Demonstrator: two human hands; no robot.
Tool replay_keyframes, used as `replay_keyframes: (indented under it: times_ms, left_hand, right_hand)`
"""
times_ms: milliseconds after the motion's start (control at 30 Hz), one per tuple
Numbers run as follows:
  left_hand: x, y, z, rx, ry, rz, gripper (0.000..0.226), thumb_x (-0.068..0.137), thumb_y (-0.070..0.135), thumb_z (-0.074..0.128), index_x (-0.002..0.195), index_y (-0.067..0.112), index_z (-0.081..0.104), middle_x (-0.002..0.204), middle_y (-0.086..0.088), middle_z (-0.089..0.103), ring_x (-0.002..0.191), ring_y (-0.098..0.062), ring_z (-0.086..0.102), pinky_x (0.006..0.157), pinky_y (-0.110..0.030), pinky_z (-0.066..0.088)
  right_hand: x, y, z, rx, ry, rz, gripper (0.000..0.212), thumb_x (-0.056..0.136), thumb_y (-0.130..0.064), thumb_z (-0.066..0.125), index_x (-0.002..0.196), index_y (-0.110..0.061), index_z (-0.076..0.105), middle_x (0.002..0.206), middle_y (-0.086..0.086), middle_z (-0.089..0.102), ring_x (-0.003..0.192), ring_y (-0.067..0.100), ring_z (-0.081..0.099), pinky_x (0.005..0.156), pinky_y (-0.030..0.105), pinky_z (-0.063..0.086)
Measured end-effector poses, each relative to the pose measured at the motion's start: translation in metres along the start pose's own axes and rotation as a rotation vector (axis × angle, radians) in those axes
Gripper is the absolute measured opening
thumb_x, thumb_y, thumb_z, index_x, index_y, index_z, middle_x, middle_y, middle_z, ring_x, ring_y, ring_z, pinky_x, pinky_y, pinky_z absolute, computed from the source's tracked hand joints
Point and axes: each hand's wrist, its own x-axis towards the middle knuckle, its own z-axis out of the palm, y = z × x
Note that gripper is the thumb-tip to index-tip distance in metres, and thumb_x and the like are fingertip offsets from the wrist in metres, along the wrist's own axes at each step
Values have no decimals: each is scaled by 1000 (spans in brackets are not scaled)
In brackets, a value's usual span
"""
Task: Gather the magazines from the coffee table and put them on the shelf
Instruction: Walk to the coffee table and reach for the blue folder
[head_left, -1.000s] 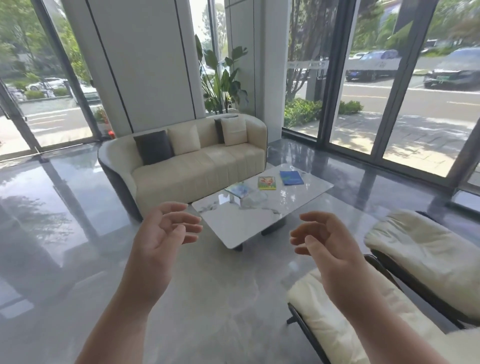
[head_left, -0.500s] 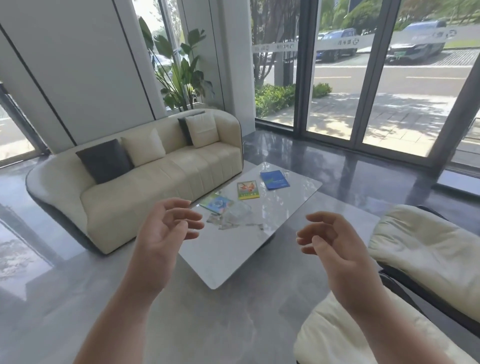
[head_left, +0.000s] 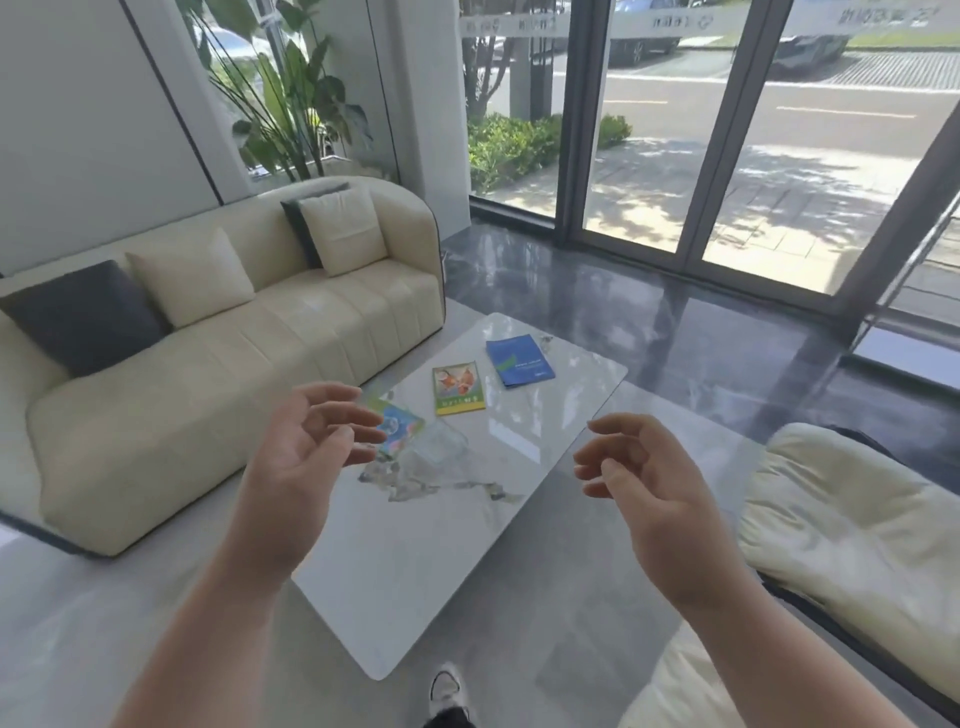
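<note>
While both arms reach forward empty, the left hand and right hand hold loosely curled, spread fingers above the coffee table. Three magazines lie in a row beyond the fingertips, running toward the far right; the left hand is nearest and partly covers one. No shelf is visible.

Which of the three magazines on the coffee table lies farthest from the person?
The blue magazine, at the table's far end near the windows. The yellow-bordered one sits mid-row, and the light-blue one is nearest, partly behind the left hand.
</note>
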Motion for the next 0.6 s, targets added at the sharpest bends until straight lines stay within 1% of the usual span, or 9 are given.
replay_keyframes:
  times_ms: [67,167,233,300,333,400,500,600]
  left_hand:
    - [45,-21,7,1,-27,-20,37,96,-14,36,105,15,57,92,-12,67,81,-18,70,76,-33,57]
    - [120,-58,14,7,-82,-57,33,95,-11,40,105,15,57,89,-7,69,79,-16,70,78,-38,57]
    - [179,-82,15,8,-120,-83,25,90,-1,46,105,16,58,86,-2,70,80,-17,70,80,-40,56]
    - [227,-99,16,10,-123,-115,26,85,7,44,105,17,58,86,-2,71,82,-18,70,80,-40,56]
    - [255,-109,18,0,-115,-125,26,85,8,43,105,16,58,86,-2,71,83,-19,70,80,-40,56]
    - [292,-124,23,-18,-119,-130,26,86,6,43,105,17,58,86,0,72,83,-19,70,79,-38,56]
    - [337,-141,35,-15,-154,-134,28,92,-4,41,106,15,58,85,2,72,82,-18,69,79,-37,56]
    - [373,-151,46,-32,-156,-147,26,88,4,43,106,15,58,86,1,72,84,-19,69,79,-36,56]
  right_hand:
    - [41,13,9,-2,24,19,36,94,13,42,106,-16,60,87,5,69,81,14,67,78,30,56]
    - [108,31,29,-22,56,43,35,94,14,41,106,-14,59,87,6,68,79,11,66,78,30,56]
    - [164,42,44,-31,91,66,35,94,14,41,106,-13,59,88,7,68,79,11,66,78,32,55]
    - [211,45,56,-38,102,98,35,94,13,40,107,-13,59,89,7,69,80,12,67,79,34,56]
    - [240,49,61,-46,106,101,35,94,12,41,107,-14,59,89,7,69,80,13,67,79,33,56]
    - [279,53,68,-58,112,92,37,94,12,41,105,-18,60,88,5,69,81,13,67,80,33,56]
    - [330,62,72,-71,125,100,37,94,10,41,103,-20,60,88,4,69,81,14,67,79,34,57]
    - [371,73,72,-67,105,114,32,92,4,43,104,-21,60,88,3,69,81,13,68,78,33,57]
